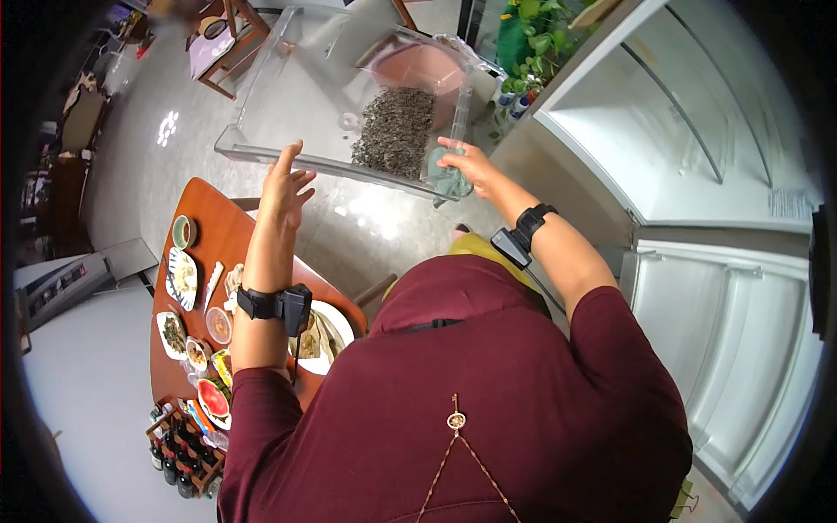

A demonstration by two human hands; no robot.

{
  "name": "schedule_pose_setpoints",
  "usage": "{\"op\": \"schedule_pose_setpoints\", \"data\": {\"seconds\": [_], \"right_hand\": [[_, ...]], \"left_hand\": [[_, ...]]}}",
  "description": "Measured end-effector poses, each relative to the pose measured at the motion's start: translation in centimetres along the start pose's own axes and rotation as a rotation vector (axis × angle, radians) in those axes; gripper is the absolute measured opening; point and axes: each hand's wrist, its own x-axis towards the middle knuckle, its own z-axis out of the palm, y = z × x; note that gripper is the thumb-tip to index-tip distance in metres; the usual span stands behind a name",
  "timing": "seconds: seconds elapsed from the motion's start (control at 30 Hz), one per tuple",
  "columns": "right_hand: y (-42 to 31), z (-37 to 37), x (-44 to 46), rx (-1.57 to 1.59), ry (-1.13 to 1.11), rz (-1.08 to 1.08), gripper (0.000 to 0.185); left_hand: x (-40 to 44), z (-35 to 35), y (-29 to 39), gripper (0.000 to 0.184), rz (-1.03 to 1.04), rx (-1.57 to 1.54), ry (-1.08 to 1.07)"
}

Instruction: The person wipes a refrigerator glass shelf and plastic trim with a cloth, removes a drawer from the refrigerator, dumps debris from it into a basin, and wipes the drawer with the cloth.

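Observation:
A large clear plastic drawer [327, 167] spans the top middle of the head view, tilted. My left hand [286, 190] is at its near rim on the left, fingers spread, one fingertip against the rim; no object shows in the palm. My right hand [469, 166] is at the near right corner, fingers bent over a crumpled green cloth [449, 180]. Whether it also grips the rim is hard to tell. A dark, speckled patch [397, 131] shows through the plastic, beside a pink basin [423, 68].
An open white fridge [689, 166] stands on the right, its lower compartment [697, 322] open too. To the left is a wooden table [209, 205] with several dishes, cut watermelon [213, 397] and a bottle rack [185, 458]. A chair [228, 48] and plant [542, 39] are farther off.

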Motion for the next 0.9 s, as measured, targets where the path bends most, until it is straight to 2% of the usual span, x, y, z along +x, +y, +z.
{"op": "schedule_pose_setpoints", "data": {"seconds": [0.03,0.07,0.2,0.23,0.3,0.37,0.43,0.47,0.53,0.6,0.63,0.7,0.77,0.9], "right_hand": [[-0.6,0.3,0.3,-0.006,-0.012,0.002,0.059],[-1.1,0.5,0.5,0.044,-0.03,0.021,0.057],[-2.4,2.0,2.8,0.235,-0.104,0.044,0.052],[-2.5,2.5,3.7,0.228,-0.116,0.046,0.052],[-2.7,3.3,5.6,0.355,-0.201,0.076,0.052],[-3.4,3.7,7.4,0.305,-0.211,0.079,0.053],[-3.8,4.0,9.2,0.348,-0.28,0.13,0.054],[-4.0,3.9,10.0,0.355,-0.281,0.131,0.054],[-5.1,3.6,11.0,0.229,-0.321,0.114,0.053],[-6.7,3.2,11.6,0.217,-0.388,0.134,0.052],[-7.3,3.0,11.8,0.199,-0.459,0.147,0.052],[-7.4,3.0,12.6,0.211,-0.45,0.142,0.045],[-7.8,2.9,13.1,0.154,-0.63,0.206,0.042],[-7.6,3.7,14.5,0.05,-0.581,0.234,0.04]], "left_hand": [[0.2,0.1,0.3,0.101,0.027,0.022,0.029],[0.1,0.4,0.4,0.116,0.108,0.037,0.051],[1.0,1.8,2.3,0.126,0.204,0.031,0.052],[1.6,2.1,2.7,0.126,0.206,0.025,0.064],[2.7,3.3,3.9,0.126,0.352,0.024,0.124],[4.6,4.5,5.1,0.123,0.389,-0.003,0.231],[6.9,5.3,6.4,0.115,0.581,-0.024,0.301],[7.9,5.8,7.0,0.107,0.606,-0.056,0.351],[8.5,6.9,8.9,0.11,0.632,-0.045,0.32],[9.5,7.8,9.9,0.122,0.656,-0.05,0.282],[9.8,8.2,10.3,0.122,0.642,-0.043,0.274],[10.2,9.2,11.6,0.125,0.669,-0.012,0.276],[10.7,9.8,12.4,0.121,0.652,0.001,0.267],[12.6,11.1,13.8,0.119,0.656,0.155,0.323]]}}
